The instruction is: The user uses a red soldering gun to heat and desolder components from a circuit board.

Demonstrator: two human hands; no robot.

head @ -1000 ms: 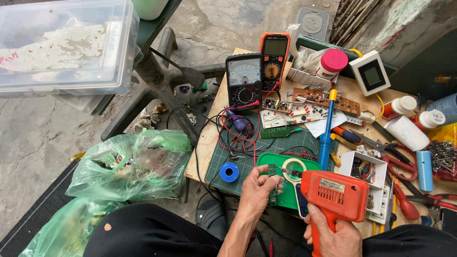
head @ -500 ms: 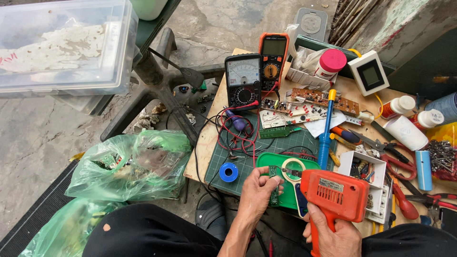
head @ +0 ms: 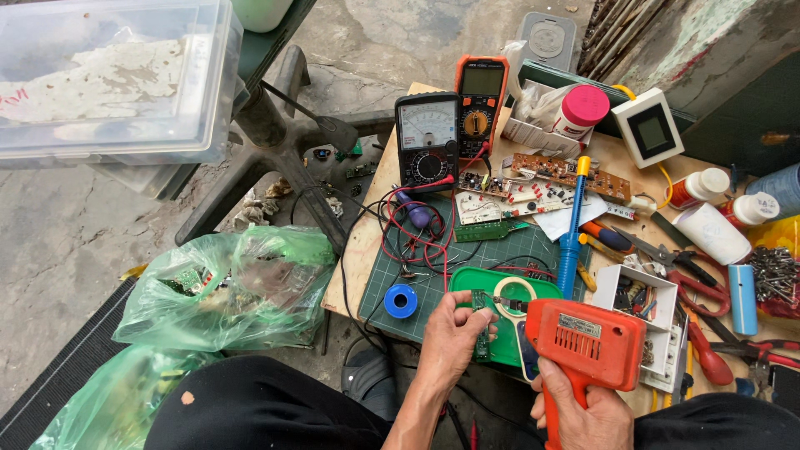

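Note:
My left hand (head: 450,337) pinches a small green circuit board (head: 481,327) by its edge and holds it over a green plastic tray (head: 467,282) at the near side of the workbench. My right hand (head: 583,412) grips the handle of an orange soldering gun (head: 585,340), whose body sits just to the right of the board. A roll of tape (head: 514,294) lies on the tray between the two hands. The gun's tip is hidden behind its body.
On the green cutting mat (head: 442,267) lie a blue solder spool (head: 401,301), tangled red and black leads (head: 412,233), two multimeters (head: 427,142), loose circuit boards (head: 567,173) and a blue desoldering pump (head: 572,229). Pliers and bottles crowd the right. Green plastic bags (head: 225,283) sit on the floor at left.

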